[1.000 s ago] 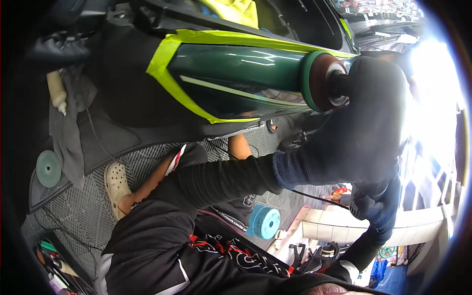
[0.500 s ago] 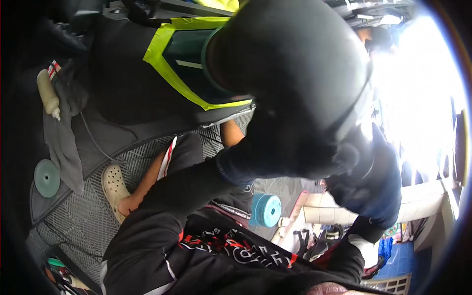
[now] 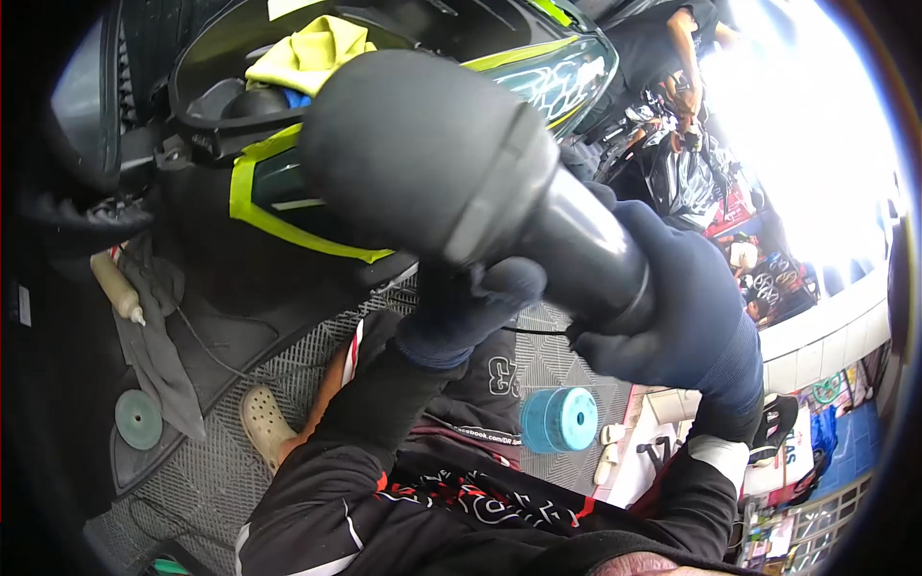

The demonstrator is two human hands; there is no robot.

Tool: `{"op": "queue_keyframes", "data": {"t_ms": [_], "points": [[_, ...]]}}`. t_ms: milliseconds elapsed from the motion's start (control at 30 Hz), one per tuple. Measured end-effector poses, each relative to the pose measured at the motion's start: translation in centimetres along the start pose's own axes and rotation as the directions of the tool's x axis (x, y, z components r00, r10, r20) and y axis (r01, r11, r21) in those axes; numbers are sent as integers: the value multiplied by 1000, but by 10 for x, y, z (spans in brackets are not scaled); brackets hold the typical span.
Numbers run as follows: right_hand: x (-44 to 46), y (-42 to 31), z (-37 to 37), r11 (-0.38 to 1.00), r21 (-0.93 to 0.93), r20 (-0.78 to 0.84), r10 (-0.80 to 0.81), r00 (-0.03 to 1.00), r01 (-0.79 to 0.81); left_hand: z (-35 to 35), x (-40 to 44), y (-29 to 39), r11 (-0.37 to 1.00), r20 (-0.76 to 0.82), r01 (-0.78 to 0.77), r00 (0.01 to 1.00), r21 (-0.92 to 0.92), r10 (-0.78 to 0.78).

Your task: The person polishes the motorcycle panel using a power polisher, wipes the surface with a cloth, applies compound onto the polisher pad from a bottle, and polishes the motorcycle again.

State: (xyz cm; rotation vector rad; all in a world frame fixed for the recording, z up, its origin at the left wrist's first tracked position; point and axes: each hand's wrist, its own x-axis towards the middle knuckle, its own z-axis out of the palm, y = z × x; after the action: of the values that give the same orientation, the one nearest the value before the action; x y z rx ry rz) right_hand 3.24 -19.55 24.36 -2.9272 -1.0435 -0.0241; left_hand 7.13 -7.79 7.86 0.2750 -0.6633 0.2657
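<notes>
A large black polishing machine (image 3: 413,154) spans the middle of the view, its bulky rounded end toward the upper left. My right hand (image 3: 682,302), in a dark blue glove, is wrapped around its narrower rear body. Under the machine, my gloved left hand (image 3: 466,312) grips near the middle, with part of its fingers hidden. Behind the rounded end lies a glossy dark green vehicle panel (image 3: 288,187), bordered by yellow-green masking tape (image 3: 245,187). The machine covers much of that panel, and I cannot see its pad.
A yellow cloth (image 3: 312,56) lies above the panel. At left are a cream bottle (image 3: 115,288), a grey cloth (image 3: 158,355) and a green disc pad (image 3: 138,420). A turquoise cylinder (image 3: 559,420) stands on the mat. Another person's arm (image 3: 687,58) shows at upper right.
The machine has turned, and its rear body and my gloves now show more clearly. My view has shifted, bringing the yellow cloth and the other person's arm further into sight.
</notes>
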Motion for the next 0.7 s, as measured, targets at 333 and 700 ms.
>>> {"op": "queue_keyframes", "data": {"t_ms": [333,700], "points": [[-22,77,-18,938,216,-106,298,949,-271,9,75,-77,719,201,-400,915,569,350],[-18,152,-32,806,431,-57,473,879,-406,0,153,-155,877,251,-324,937,355,245]]}}
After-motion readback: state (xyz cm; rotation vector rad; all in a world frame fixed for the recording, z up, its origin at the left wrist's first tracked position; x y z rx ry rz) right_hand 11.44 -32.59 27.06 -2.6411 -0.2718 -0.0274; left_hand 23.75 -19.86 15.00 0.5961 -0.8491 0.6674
